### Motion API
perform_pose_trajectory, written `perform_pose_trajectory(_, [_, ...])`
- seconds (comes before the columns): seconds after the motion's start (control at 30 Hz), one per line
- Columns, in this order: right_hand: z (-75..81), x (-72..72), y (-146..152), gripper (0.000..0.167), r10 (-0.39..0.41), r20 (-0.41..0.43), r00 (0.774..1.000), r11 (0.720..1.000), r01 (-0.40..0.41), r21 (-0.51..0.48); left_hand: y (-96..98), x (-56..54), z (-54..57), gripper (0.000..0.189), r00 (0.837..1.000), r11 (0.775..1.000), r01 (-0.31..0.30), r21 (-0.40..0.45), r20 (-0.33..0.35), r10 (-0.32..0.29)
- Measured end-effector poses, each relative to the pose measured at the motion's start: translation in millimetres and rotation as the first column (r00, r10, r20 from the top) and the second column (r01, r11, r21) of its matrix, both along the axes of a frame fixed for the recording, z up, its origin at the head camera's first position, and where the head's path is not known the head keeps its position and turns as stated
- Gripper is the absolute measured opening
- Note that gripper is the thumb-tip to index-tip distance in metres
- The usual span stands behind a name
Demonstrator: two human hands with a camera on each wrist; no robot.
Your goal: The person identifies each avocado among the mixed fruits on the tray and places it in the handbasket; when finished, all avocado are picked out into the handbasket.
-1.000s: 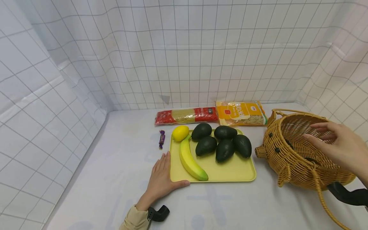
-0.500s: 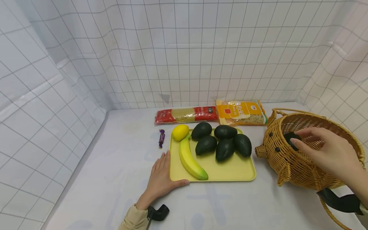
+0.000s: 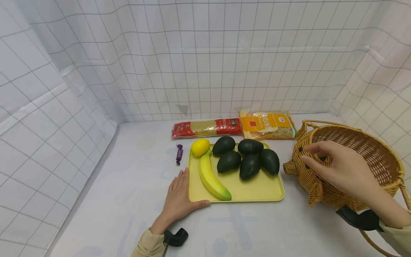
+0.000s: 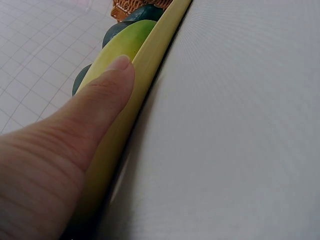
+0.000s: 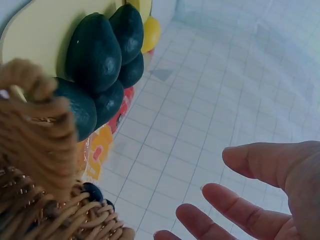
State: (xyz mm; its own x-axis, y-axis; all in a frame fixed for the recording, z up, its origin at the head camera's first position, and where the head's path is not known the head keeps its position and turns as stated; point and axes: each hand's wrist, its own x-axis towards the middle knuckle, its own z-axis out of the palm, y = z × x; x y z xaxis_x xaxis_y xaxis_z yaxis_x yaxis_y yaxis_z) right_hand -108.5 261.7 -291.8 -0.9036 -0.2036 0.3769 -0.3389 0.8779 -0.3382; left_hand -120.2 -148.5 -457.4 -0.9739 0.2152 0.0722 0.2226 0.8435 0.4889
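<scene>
My left hand (image 3: 178, 200) lies flat at the left front corner of a yellow tray (image 3: 257, 192), thumb along its front edge. In the left wrist view the thumb (image 4: 97, 107) touches the tray rim, the banana's green tip just beyond. On the tray are several dark green avocados (image 3: 228, 161), a banana (image 3: 210, 178) and a lemon (image 3: 200, 147). My right hand (image 3: 345, 169) hovers over the near side of a pig-shaped wicker basket (image 3: 303, 176), fingers loosely bent, thumb apart. The right wrist view shows nothing between the fingers.
Behind the tray lie a red noodle packet (image 3: 207, 128) and an orange packet (image 3: 268, 125). A purple wrapped candy (image 3: 179, 155) sits left of the tray. A gridded white curtain (image 3: 218, 64) closes off the back and sides. The basket's rope handle (image 3: 375, 244) trails toward the front right.
My right hand has moved left, from over the basket's opening to above its pig-face side. A dark object by its fingertips half a second ago is now mostly covered. The left hand stays put.
</scene>
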Motion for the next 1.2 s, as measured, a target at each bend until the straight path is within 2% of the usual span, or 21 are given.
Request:
perform_pose_trajectory(0.13, [7.0, -9.4, -10, 0.026, 0.063, 0.050, 0.997, 0.996, -0.065, 0.052, -0.3, -0.5, 0.2, 0.131, 1.000, 1.000, 0.003, -0.004, 0.005, -0.003])
perform_pose_trajectory(0.27, [14.8, -21.2, -18, 0.032, 0.110, 0.139, 0.984, 0.985, -0.126, 0.118, -0.6, -0.1, 0.5, 0.131, 1.000, 1.000, 0.006, 0.005, -0.011, -0.006])
perform_pose_trajectory(0.37, [18.6, -32.5, -25, 0.036, 0.138, 0.212, 0.968, 0.973, -0.172, 0.152, -0.6, 0.1, 0.0, 0.130, 1.000, 1.000, 0.001, 0.009, -0.025, -0.001])
perform_pose_trajectory(0.5, [19.1, -51.0, -34, 0.035, 0.193, 0.310, 0.931, 0.953, -0.253, 0.167, -0.4, 0.2, -0.7, 0.130, 1.000, 1.000, -0.003, 0.005, -0.021, 0.003])
perform_pose_trajectory(0.63, [19.9, -69.2, -44, 0.039, 0.225, 0.431, 0.874, 0.928, -0.327, 0.179, -0.2, 1.1, -0.8, 0.130, 1.000, 1.000, 0.000, 0.007, -0.023, 0.000])
perform_pose_trajectory(0.87, [17.3, -100.6, -60, 0.052, 0.195, 0.590, 0.784, 0.891, -0.393, 0.228, -1.1, 2.0, 0.3, 0.129, 1.000, 1.000, 0.000, 0.009, -0.024, 0.000])
perform_pose_trajectory(1.03, [9.0, -122.7, -65, 0.056, 0.178, 0.695, 0.697, 0.847, -0.468, 0.253, -1.0, 2.4, 0.7, 0.130, 1.000, 1.000, 0.000, 0.013, -0.027, 0.001])
perform_pose_trajectory(1.2, [2.8, -138.6, -68, 0.061, 0.141, 0.783, 0.606, 0.809, -0.526, 0.262, -0.7, 2.8, 1.4, 0.130, 0.999, 1.000, 0.000, 0.024, -0.036, 0.001])
